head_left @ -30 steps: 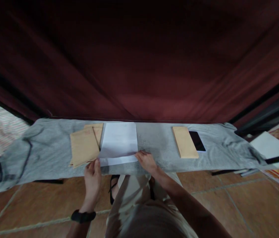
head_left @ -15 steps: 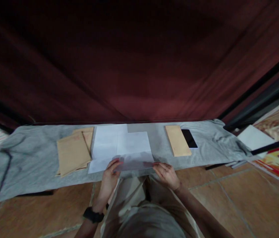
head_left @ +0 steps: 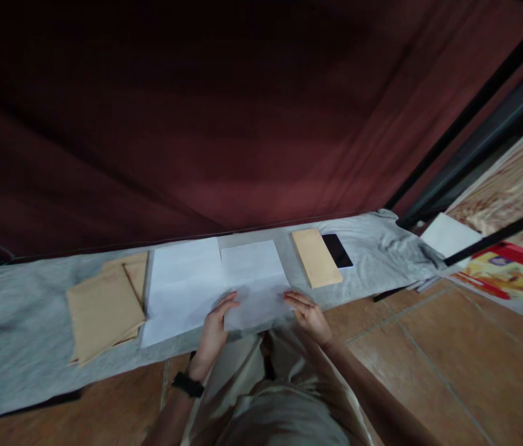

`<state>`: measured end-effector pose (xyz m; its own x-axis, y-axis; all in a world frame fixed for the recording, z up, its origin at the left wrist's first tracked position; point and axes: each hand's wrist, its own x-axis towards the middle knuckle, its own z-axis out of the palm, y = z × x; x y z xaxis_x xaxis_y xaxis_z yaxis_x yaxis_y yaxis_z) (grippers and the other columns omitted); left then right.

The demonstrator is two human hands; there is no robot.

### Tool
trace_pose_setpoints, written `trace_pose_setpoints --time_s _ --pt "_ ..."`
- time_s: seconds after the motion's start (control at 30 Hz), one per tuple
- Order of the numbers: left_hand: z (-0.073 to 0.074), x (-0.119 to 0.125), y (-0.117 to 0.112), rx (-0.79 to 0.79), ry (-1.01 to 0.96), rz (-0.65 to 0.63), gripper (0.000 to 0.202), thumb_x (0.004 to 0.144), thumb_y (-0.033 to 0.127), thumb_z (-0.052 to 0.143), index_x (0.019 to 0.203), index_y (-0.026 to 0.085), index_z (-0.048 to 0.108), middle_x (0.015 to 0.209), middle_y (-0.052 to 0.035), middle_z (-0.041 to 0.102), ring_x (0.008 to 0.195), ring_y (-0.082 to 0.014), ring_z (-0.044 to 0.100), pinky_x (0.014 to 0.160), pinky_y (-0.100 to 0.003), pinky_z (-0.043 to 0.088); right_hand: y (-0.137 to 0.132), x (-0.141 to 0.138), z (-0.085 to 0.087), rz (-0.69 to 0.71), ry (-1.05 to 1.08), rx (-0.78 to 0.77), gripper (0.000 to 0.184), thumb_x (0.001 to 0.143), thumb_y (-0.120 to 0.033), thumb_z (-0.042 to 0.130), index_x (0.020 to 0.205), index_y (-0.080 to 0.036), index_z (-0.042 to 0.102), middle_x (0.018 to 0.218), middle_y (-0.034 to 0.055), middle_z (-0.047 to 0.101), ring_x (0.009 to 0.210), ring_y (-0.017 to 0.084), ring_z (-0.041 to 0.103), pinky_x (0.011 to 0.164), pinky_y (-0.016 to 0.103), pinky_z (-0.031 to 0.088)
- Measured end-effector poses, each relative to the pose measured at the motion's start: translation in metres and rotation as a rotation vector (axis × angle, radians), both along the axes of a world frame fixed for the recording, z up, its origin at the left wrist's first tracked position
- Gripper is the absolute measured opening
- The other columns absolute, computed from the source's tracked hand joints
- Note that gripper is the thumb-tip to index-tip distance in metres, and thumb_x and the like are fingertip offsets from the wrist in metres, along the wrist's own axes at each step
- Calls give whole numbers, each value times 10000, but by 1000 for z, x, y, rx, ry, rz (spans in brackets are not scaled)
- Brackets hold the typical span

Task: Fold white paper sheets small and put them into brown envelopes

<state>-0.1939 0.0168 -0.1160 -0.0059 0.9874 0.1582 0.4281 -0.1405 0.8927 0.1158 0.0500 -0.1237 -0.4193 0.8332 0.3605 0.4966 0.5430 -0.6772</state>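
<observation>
A white sheet of paper lies on the grey cloth, its near end reaching the bench's front edge. My left hand pinches the left side of that sheet near its close corner. At the opposite side, the fingers of my right hand close on its right edge. Just left of it is a larger white paper with faint creases, lying flat. Whether the two papers overlap near my left hand is hard to make out.
Brown envelopes lie in a loose pile on the left. To the right are a stack of tan envelopes and a dark phone beside it. Dark red fabric hangs behind the cloth-covered bench. A black bar crosses at right.
The near part of the right sheet, lifted and shaded before, now lies lower and flatter between my hands. My left hand has shifted toward my right one. The whole view has turned slightly.
</observation>
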Motion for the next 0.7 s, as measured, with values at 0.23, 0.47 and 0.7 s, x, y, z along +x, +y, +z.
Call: trace_pose_setpoints --time_s 0.23,0.47,0.7 --pt "15 -32 19 -48 307 -230 536 759 17 448 1120 259 760 1355 -41 681 1304 -213 603 1171 -469 432 0 5 -11 48 -65 126 380 985 -198 490 1316 -249 668 1298 79 696 1212 254 625 1066 475 522" --pt "9 19 70 102 503 -88 459 1002 315 416 1424 208 560 1539 -94 517 1440 -222 460 1195 -466 403 -4 18 -16 -7 -42 181 453 940 -162 523 1380 -237 603 1318 96 677 1228 262 606 1047 473 523" --pt "-9 104 103 195 824 -316 496 1038 393 367 1502 256 474 1622 -58 401 1520 -259 322 1244 -505 286 0 17 -20 38 -97 173 427 942 -246 564 1366 -238 609 1378 101 646 1278 281 580 1086 521 481"
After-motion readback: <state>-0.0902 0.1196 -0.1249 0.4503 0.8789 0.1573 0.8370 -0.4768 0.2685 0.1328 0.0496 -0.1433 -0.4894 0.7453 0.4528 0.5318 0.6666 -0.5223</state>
